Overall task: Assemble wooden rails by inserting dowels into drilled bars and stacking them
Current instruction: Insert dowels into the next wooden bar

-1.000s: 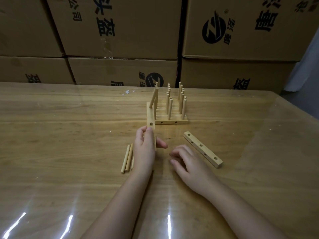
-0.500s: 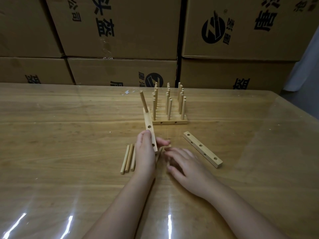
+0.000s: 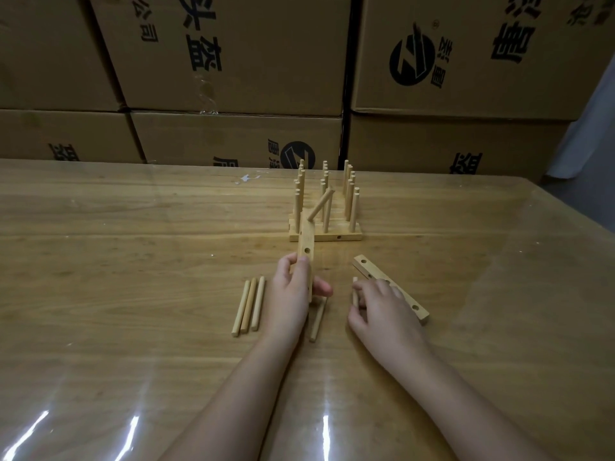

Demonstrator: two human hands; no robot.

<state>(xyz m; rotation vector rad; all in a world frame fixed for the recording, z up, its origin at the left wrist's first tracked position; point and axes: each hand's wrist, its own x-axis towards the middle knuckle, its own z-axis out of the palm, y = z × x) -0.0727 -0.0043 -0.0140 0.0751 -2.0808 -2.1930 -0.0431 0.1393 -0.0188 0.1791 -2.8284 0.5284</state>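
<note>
Cardboard boxes [image 3: 233, 54] show Z logos [image 3: 412, 63]; left fingers [image 3: 301, 266] grip a bar [image 3: 306, 242], right fingers [image 3: 366, 287] a dowel [image 3: 354, 281].

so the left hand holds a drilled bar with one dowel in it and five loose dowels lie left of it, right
Not five: the head view shows three loose dowels left of the left hand. The hand does hold the drilled bar with one dowel in it.

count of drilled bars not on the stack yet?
2. Held bar in the left hand, inserted dowel at its far end. Flat bar lies partly behind the right hand, which pinches a loose dowel. None seems hidden.
</note>
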